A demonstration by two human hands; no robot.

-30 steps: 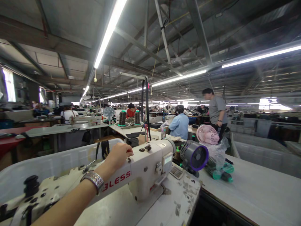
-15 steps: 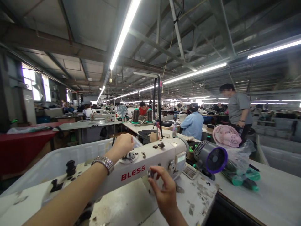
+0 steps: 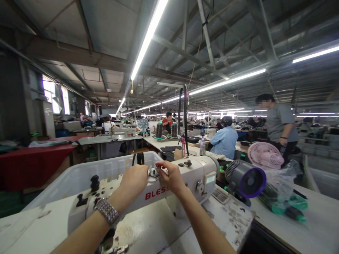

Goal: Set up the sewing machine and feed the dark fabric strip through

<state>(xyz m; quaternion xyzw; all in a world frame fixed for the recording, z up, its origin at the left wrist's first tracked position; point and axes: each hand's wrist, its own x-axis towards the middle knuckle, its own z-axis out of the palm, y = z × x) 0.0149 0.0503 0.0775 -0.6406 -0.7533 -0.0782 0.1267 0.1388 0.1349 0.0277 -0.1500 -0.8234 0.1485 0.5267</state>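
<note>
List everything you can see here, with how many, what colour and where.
Sewing machine: one, cream, red lettering, centre of table.
Dial: one, metal, top of machine.
Table: one, worn white, foreground.
Bin: one, white, behind machine.
Fans: two, purple-rimmed grey and pink, right.
Thread cones: two, dark, table behind.
Red cloth: one, left.
People: several, background; one standing in grey, one seated in blue.
Left hand: beside dial, watch on wrist.
Right hand: fingers at dial.
</note>
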